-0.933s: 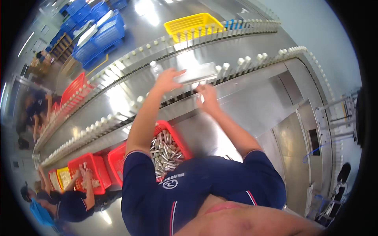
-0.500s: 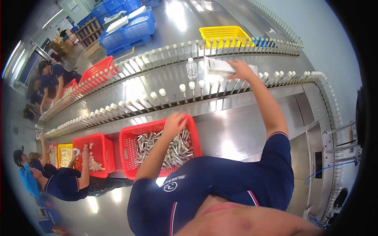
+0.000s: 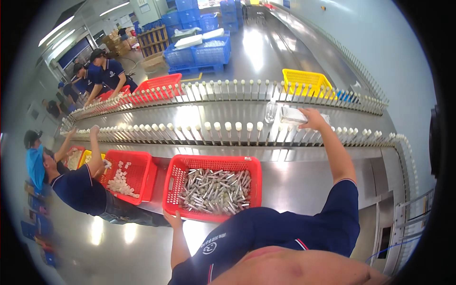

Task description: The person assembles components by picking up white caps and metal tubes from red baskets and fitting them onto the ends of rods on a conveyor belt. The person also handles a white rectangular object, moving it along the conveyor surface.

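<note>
My left hand [image 3: 174, 219] is at the near left corner of a red basket [image 3: 212, 218], its fingers against the rim and partly hidden. Inside the basket lies a heap of short metal rods with pale greenish-grey heads [image 3: 218, 190]. Off to the right, my right arm reaches over the nearer row of upright rods. There my right hand [image 3: 312, 118] grips a flat white packet [image 3: 292, 115] on the metal surface between the two rows. Just left of the packet stands a clear bottle [image 3: 270, 112].
White-capped rods [image 3: 217, 127] line the nearer rail; grey-green-headed rods [image 3: 219, 84] line the farther one. A yellow basket [image 3: 306, 81] sits beyond. At left, a co-worker [image 3: 78, 187] works by a red basket of white caps [image 3: 151, 178]. Blue crates [image 3: 194, 59] stand behind.
My left hand has moved from above the basket's far side back to its near left corner. My right hand stays on the packet. The view has tilted up and shifted.
</note>
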Available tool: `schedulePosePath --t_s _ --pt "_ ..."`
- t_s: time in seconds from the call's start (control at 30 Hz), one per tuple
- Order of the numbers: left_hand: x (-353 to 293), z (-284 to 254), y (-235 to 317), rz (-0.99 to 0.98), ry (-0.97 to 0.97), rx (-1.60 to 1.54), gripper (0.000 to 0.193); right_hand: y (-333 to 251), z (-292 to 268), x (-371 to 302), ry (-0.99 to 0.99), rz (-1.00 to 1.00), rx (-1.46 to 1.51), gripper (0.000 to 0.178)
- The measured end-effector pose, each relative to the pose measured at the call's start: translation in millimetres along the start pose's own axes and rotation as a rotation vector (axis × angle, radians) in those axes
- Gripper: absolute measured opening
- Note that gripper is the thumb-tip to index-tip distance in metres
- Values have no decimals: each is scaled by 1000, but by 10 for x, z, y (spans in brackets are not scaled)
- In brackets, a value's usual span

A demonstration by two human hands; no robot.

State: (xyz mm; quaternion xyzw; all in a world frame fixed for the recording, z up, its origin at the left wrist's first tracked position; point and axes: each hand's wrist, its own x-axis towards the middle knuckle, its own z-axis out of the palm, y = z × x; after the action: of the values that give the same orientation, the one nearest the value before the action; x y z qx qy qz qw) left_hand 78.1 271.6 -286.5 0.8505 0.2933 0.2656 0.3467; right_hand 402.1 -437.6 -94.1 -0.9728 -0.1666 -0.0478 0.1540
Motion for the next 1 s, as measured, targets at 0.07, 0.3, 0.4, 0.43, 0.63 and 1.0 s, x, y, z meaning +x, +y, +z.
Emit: schedulePosePath --t_s 0.07,0.3,0.4,0.43,0.63,1.0 --pt "-34 314 -159 -79 48 -444 86 -184 33 117 67 -29 -25 93" --pt "22 380 -57 -244 13 -679 88 -265 253 48 -57 5 -93 87" --pt "57 408 69 -238 26 -638 87 -240 -9 29 -40 24 -147 87" --pt "100 443 35 -228 11 -630 87 -181 -21 41 25 -4 -196 87" --pt "129 423 -358 -191 29 -581 87 -484 251 381 -9 -43 7 84" --pt "23 469 -31 -308 72 -644 89 -663 435 552 37 -161 -17 87"
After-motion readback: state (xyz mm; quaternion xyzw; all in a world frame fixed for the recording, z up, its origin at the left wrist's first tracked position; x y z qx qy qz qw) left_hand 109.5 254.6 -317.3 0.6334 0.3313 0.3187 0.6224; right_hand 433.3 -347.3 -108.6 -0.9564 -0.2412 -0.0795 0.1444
